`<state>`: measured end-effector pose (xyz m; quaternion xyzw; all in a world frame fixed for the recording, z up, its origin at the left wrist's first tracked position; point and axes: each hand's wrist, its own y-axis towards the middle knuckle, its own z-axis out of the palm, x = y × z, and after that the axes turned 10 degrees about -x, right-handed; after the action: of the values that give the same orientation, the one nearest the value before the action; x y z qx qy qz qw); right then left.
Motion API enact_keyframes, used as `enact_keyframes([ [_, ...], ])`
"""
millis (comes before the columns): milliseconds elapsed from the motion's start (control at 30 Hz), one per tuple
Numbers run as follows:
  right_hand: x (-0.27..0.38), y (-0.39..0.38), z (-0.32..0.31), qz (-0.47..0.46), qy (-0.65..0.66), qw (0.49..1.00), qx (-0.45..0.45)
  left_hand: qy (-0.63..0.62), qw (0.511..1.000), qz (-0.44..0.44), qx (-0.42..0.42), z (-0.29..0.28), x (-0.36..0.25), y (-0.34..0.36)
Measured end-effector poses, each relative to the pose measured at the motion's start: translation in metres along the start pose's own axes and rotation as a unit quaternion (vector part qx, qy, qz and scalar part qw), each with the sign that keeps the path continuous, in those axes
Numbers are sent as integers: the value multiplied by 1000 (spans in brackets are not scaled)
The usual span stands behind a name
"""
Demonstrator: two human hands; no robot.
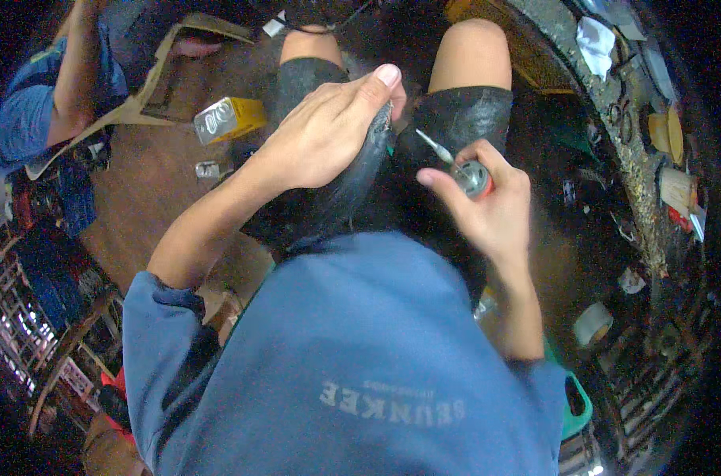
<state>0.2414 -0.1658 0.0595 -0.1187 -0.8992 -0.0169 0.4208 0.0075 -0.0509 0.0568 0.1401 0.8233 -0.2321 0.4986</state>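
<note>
My left hand (332,131) is over my left thigh, thumb against the curled forefinger, the other fingers hidden under the palm. Whatever it pinches cannot be made out. Glossy black material (367,170) runs down from beneath this hand across my lap; whether it is separate from my dark shorts is unclear. My right hand (495,194) is above my right thigh, its fingers and thumb wrapped round a small pointed tool (470,179). The tool has a pale tapered tip pointing up and left toward my left hand, and a round grey body with a red edge.
A yellow box (232,119) and a small clear container (208,169) are on the brown floor at left. Another person's arm (73,87) is at upper left. A rough-edged surface (626,143) with clutter curves along the right, and a white roll (593,324) lies lower right.
</note>
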Motion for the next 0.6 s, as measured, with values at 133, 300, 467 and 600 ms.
enact_keyframes([
  [133, -4, -6, 18, 60, -8, 998, 6, 80, 991, 6, -110, 24, 17, -1],
  [300, -3, -4, 29, 87, -50, 995, -2, 120, 979, -56, -155, 32, 26, 6],
  [467, -5, 6, 36, 38, -93, 995, 14, 202, 967, -96, -126, 33, 22, 11],
  [600, -5, 9, 38, 39, -126, 991, 17, 166, 969, -88, -158, 35, 19, 11],
])
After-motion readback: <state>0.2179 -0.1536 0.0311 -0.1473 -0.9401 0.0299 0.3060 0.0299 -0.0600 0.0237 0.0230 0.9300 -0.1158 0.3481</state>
